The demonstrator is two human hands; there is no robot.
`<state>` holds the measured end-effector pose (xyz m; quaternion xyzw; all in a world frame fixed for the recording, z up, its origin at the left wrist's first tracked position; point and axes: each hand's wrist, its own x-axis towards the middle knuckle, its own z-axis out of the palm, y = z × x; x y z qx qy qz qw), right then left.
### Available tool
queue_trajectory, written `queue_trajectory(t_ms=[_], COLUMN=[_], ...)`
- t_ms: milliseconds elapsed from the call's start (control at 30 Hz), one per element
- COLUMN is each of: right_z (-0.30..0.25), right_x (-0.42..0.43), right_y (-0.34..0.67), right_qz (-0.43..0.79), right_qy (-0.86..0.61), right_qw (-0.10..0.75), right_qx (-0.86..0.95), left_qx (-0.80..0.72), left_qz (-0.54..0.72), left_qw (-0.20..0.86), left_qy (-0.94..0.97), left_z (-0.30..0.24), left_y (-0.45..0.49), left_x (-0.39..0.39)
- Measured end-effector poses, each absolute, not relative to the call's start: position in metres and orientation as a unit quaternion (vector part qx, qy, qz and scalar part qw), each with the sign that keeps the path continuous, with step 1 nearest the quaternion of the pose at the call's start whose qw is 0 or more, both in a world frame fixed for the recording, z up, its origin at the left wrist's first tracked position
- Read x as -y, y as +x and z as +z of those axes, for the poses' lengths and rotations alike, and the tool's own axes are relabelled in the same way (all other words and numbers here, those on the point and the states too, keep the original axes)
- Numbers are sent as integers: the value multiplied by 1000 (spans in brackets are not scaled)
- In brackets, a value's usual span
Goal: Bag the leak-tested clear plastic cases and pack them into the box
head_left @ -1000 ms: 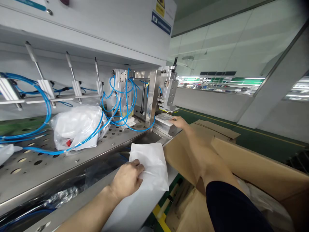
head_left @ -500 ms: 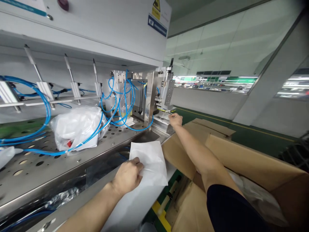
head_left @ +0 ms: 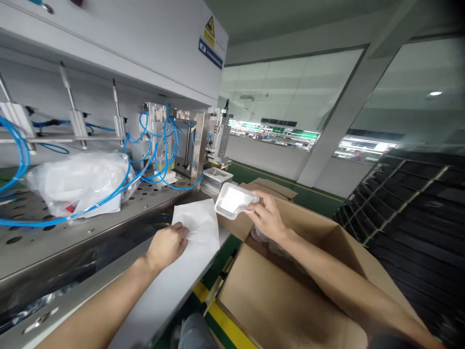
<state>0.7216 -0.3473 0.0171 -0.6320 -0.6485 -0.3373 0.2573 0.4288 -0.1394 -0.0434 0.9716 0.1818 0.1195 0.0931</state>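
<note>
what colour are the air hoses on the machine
Bright blue: the air hoses show best in the head view.

- Clear plastic tray (head_left: pixel 235 200) off the steel fixture (head_left: pixel 217 178), now pinched in the right hand (head_left: pixel 268 216)
- Right hand now above the open cardboard box (head_left: pixel 283 291), away from the fixture

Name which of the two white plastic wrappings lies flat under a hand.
The flat white plastic wrapping under the left hand; the other, a crumpled, bulging translucent plastic bag, sits on the perforated steel deck.

Yellow warning triangle (head_left: pixel 209 29), blue label (head_left: pixel 210 53), wording too small
</note>
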Motion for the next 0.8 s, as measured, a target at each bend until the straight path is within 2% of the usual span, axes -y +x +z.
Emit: queue_trajectory(t_ms=[133, 267, 367, 500, 600, 800], right_z=[21, 18, 16, 3, -17, -37], right_x=[372, 384, 391, 394, 383, 354], right_y=[689, 662, 629, 581, 564, 583], right_qz=[-332, -285, -190, -6, 76, 31], right_qy=[-633, -646, -656, -636, -637, -675], right_qw=[260, 318, 372, 365, 373, 437], right_qx=[650, 633, 629, 680, 670, 593], left_qx=[-198, -225, -256, -289, -275, -224], left_qz=[128, 142, 154, 167, 169, 184], left_qw=[91, 79, 83, 99, 109, 124], left_qy=[968, 961, 951, 938, 940, 949], left_z=[-41, -39, -37, -34, -32, -27], left_y=[425, 423, 424, 425, 425, 419], left_x=[143, 144, 144, 143, 142, 137])
